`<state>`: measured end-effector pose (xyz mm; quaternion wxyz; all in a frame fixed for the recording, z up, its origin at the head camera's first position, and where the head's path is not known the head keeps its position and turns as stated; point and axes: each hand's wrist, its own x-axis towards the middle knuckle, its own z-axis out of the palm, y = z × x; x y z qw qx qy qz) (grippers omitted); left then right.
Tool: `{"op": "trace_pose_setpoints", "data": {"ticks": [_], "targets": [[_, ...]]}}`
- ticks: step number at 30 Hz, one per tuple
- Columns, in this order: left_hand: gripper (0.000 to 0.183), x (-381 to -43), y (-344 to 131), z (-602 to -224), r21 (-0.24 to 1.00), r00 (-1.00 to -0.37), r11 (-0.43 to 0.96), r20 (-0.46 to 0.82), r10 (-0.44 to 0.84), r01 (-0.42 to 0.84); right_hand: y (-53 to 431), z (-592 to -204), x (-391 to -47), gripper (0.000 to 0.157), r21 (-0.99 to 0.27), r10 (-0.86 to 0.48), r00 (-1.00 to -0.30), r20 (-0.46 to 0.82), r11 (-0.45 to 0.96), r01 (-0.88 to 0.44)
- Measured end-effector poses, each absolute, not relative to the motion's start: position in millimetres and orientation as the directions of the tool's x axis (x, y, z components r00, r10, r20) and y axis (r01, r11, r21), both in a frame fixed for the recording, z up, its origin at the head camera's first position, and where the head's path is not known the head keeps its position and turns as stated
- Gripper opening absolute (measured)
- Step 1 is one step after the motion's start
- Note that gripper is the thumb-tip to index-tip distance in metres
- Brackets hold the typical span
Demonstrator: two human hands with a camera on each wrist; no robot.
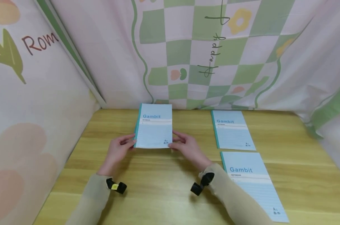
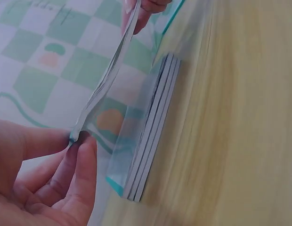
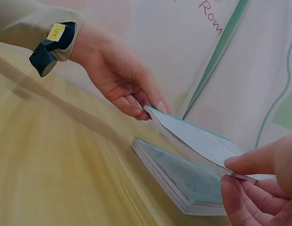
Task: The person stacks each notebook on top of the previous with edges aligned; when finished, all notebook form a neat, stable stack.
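A light-blue "Gambit" notebook (image 1: 154, 132) with a teal spine is held above the table between both hands. My left hand (image 1: 117, 153) pinches its spine edge near the lower left corner, thumb on top and fingers beneath. On the opposite edge, my right hand (image 1: 189, 150) pinches the lower right corner the same way. Below it lies a small stack of similar notebooks (image 2: 153, 132), apart from the raised one in both wrist views; the head view hides this stack behind the held notebook (image 3: 198, 134).
Two more matching notebooks lie at the right of the wooden table (image 1: 158, 200): a far one (image 1: 232, 134) and a near one (image 1: 252, 184), partly covered by the right sleeve (image 1: 237, 200). A patterned curtain (image 1: 178, 53) hangs along the table's back edge, another wall cloth (image 1: 40, 103) at left.
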<state>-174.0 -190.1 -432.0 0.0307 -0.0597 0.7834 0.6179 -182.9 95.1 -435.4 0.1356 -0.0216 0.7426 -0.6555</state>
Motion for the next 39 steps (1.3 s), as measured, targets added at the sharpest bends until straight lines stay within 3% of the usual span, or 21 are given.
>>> {"op": "trace_pose_setpoints", "data": {"ticks": [7,20,39], "targets": [[0.035,-189,-193,-437,0.947,-0.982,0.269,-0.154,-0.107,-0.177,79,-442,-200,0.063,-0.987,-0.185,-0.972,-0.145,0.099,0.128],[0.034,-199,-199,-452,0.893,-0.980,0.407,-0.149,-0.134,-0.191,64,-457,-214,0.060,-0.980,-0.168,-0.975,-0.144,0.163,0.117],[0.031,-200,-194,-456,0.893,-0.976,0.407,-0.127,-0.177,-0.190,65,-460,-213,0.062,-0.951,-0.175,-0.971,-0.165,0.288,0.110]]}}
